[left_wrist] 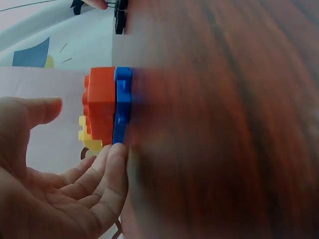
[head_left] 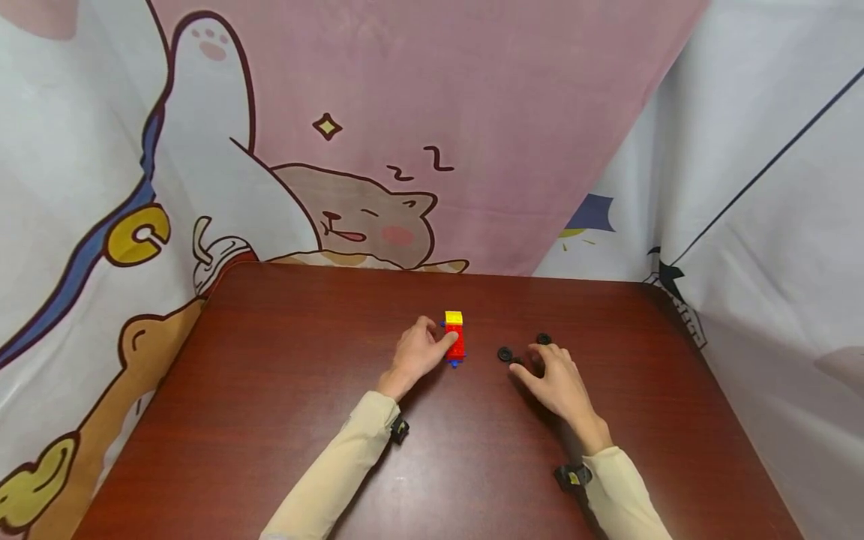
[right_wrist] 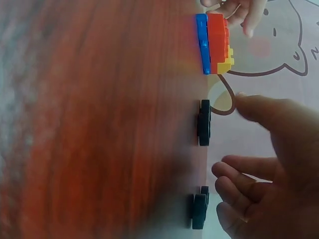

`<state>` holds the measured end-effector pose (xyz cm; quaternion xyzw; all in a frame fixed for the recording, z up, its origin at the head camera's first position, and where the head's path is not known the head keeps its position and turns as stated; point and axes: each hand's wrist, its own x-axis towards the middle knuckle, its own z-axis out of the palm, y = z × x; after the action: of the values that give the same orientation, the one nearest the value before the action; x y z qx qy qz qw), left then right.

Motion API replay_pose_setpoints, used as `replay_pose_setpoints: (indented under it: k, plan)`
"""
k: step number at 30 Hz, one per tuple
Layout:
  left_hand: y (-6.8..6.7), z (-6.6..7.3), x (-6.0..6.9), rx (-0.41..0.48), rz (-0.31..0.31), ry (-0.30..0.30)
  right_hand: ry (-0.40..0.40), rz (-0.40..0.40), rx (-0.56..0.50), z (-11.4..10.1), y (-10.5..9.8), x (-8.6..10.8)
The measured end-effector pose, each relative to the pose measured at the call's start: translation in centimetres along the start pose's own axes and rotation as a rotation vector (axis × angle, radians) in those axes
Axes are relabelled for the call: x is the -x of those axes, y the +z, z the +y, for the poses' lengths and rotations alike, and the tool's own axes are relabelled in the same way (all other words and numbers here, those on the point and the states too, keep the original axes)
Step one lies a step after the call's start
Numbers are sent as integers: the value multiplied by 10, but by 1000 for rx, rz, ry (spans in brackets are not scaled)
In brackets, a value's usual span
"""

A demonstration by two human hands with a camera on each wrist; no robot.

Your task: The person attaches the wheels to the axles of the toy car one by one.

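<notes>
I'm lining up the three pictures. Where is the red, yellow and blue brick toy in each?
Head: brick toy just right of and below centre.
Left wrist: left of centre, slightly above mid-height.
Right wrist: near the top, right of centre.
Shared landmark: the left hand, close by in all three.

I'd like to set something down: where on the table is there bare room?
The table is bare left of the left hand, between the sleeves, and right of the right hand. Crowded: by the left, a brick toy; by the right, black wheels; a narrow gap between.
</notes>
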<state>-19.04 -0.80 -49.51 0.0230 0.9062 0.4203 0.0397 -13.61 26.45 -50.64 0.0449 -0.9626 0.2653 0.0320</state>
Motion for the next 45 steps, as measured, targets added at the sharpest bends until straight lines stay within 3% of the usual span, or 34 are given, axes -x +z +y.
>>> replay_pose_setpoints:
  k: [17,26,32,35,45]
  plan:
    - [20,16,-13,-268,4,-31,-68,36,81,4,5,-3]
    - [20,12,-12,-217,25,-42,-61,15,95,3,8,-5]
    - [18,4,-11,-130,23,-29,-30,30,46,2,6,-6]
    - [15,-1,-11,-42,28,-15,-9,67,-11,0,5,-7]
    - [11,-24,-14,506,-62,-40,-23,217,-133,-6,9,-16]
